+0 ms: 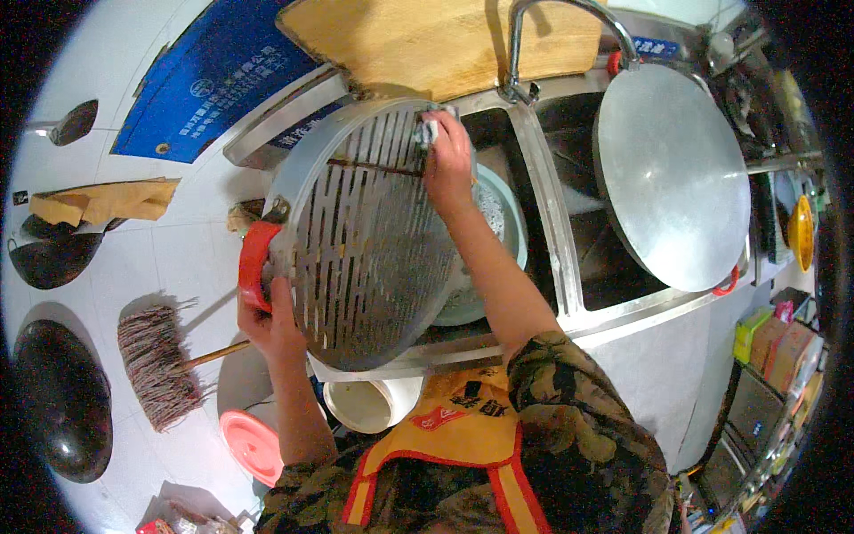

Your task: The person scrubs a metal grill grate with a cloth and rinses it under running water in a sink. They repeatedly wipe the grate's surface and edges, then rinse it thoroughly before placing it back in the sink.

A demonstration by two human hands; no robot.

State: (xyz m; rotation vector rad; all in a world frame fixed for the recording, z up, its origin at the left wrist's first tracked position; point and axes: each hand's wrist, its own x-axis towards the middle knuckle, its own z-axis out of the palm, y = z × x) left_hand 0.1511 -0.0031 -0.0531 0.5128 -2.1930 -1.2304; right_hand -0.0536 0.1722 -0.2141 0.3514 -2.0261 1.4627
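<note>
A large round metal steamer tray (373,253) with a slotted bottom is tilted up over the left sink basin. My left hand (270,320) grips its red side handle (255,267). Near the tray's upper rim, my right hand (448,160) presses a wadded cloth (427,132) against the slotted face. A brownish bar crosses the slots beside that hand. Partly hidden behind the tray, a pale green basin (510,220) with sudsy water sits in the sink.
A round metal lid (670,180) with red handles rests across the right sink basin. The chrome faucet (514,53) arches above, before a wooden board (427,47). A mop (160,367), a dark wok (63,400), a pink lid (253,444) and a white bucket (363,404) are at left and below.
</note>
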